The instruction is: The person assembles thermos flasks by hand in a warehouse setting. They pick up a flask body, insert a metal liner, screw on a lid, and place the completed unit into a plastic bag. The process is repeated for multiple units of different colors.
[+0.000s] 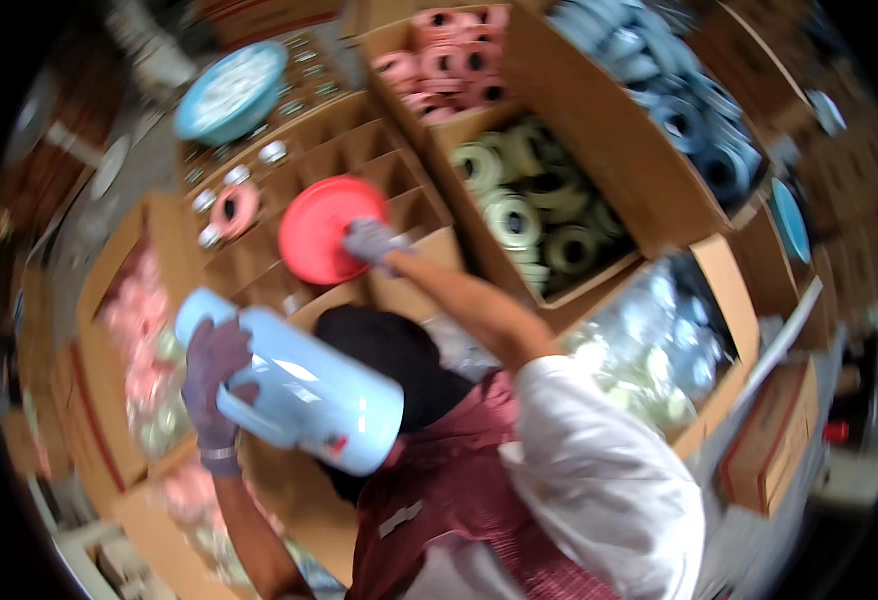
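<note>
My left hand (217,375), in a grey-purple glove, is closed around the neck end of a glossy light blue jug (319,385) with a side handle. The jug lies tilted, its wide base toward the lower right. Farther forward, my gloved right hand (371,243) rests at the right part of a red round dish (321,222), its fingers bunched together. Blur hides whether those fingers pinch the dish or something small in it. Under the dish is a divided cardboard carton (399,178). A pink ring-shaped part (235,208) and silver-topped pieces (273,152) stand in its left side.
A blue basin (269,85) of small white pieces sits at the far left. Cartons hold pink parts (444,62), pale green rings (512,220) and blue rings (681,122). At the right is a box of clear-bagged parts (649,340); bagged pink parts (137,325) fill another at left.
</note>
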`<move>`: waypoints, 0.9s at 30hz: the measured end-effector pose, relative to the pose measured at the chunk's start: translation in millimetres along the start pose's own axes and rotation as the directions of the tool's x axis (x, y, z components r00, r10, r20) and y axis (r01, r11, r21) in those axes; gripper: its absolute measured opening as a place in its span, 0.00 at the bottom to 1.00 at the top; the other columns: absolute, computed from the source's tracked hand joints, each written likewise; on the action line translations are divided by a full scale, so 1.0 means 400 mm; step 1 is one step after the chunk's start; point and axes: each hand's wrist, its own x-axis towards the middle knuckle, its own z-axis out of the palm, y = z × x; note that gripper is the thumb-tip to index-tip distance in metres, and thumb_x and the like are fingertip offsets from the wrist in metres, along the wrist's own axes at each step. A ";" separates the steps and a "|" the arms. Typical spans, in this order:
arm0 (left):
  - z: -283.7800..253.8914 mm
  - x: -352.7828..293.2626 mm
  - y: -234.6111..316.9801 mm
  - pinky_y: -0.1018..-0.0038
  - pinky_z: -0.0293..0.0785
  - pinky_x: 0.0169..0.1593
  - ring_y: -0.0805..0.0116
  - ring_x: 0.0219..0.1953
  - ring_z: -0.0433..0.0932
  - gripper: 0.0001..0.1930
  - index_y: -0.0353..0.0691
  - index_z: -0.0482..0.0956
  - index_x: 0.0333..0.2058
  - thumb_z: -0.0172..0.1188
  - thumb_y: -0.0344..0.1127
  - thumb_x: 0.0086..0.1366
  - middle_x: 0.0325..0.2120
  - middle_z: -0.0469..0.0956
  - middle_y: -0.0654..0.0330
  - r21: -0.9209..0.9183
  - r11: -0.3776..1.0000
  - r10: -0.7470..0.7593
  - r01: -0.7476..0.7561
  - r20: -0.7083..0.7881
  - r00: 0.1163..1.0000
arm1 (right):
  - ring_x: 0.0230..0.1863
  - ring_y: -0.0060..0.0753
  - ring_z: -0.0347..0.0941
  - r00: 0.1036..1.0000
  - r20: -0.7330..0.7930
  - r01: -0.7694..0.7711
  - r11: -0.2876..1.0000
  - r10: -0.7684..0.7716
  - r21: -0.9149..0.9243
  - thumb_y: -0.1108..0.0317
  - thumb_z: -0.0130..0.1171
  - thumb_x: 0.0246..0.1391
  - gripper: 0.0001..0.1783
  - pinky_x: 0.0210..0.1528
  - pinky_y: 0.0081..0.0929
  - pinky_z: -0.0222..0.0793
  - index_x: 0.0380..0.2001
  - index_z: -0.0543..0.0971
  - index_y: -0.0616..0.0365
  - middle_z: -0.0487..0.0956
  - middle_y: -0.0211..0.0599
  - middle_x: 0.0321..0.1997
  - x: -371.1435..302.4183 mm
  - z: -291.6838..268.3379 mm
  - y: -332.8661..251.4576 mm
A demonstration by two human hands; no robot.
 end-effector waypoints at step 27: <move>0.248 -0.125 0.214 0.49 0.51 0.66 0.40 0.65 0.58 0.24 0.34 0.70 0.54 0.47 0.46 0.69 0.61 0.63 0.43 0.197 0.946 -0.249 0.258 -0.068 0.966 | 0.67 0.54 0.61 0.476 0.624 -0.029 0.720 0.620 -0.694 0.43 0.62 0.48 0.35 0.58 0.76 0.48 0.58 0.76 0.46 0.71 0.35 0.65 -0.618 -0.181 0.550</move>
